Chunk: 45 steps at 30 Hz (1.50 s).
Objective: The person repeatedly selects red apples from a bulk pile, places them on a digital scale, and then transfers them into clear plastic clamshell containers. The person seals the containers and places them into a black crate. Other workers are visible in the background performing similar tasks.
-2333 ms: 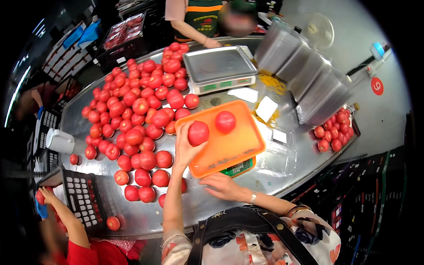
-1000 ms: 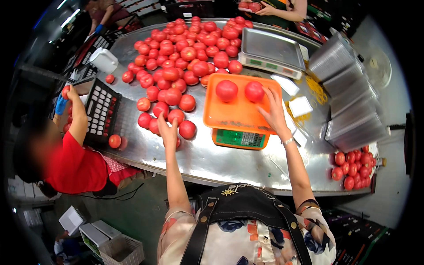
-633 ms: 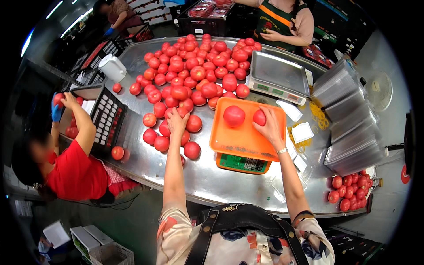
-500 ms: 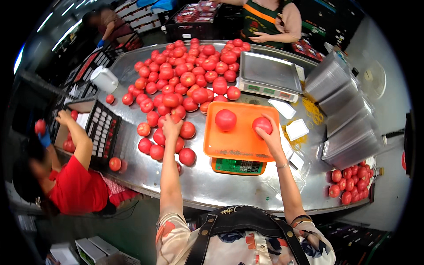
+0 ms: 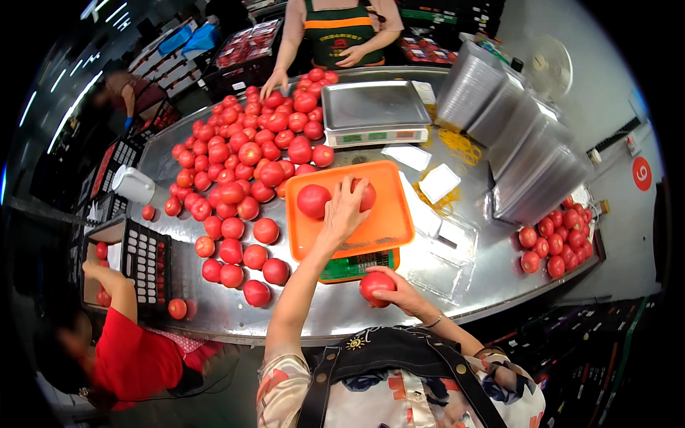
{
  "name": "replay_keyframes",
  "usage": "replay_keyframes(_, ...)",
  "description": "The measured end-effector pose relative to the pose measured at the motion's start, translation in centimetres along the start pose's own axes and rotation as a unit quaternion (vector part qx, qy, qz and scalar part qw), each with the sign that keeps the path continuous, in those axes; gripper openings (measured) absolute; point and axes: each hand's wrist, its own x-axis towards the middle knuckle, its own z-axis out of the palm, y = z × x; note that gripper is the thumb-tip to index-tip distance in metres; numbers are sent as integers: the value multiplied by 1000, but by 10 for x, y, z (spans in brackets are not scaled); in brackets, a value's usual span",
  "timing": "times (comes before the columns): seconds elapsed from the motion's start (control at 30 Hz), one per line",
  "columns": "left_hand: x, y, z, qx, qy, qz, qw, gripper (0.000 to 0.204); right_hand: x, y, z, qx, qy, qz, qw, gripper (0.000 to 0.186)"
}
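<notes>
Since half a second ago the right hand [image 5: 399,294] pulled a tomato [image 5: 375,285] off the orange tray [image 5: 389,221], fingers wrapped round it, while the left hand [image 5: 344,210] rests open on another tomato [image 5: 364,194], so keep that grip gentle.

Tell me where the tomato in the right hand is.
In the head view, the round red tomato sits in the right hand, low and centre, just below the orange plastic tray on the green scale.
</notes>
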Motion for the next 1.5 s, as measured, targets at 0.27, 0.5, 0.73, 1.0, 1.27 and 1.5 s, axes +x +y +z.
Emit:
replay_keyframes(0.27,-89,12,-15,-92,35,-83,992,64,-7,21,-7,-87,42,-61,993,64)
replay_keyframes(0.5,-236,1,12,-657,-118,-356,654,57,-9,40,22,-199,-69,-101,972,62)
replay_keyframes(0.73,-270,-40,18,-538,67,-447,712,54,-41,34,-25,-535,157,-271,785,54)
replay_keyframes(1.0,-257,-95,15,-433,152,-436,774,56,-89,66,-135,-741,189,-130,631,39)
replay_keyframes(1.27,-304,-130,19,-46,139,-372,917,50,-5,-67,-173,-602,303,-157,722,25)
replay_keyframes(1.5,-261,-56,8,48,164,-375,911,56,131,-80,-315,-713,398,-107,567,27)
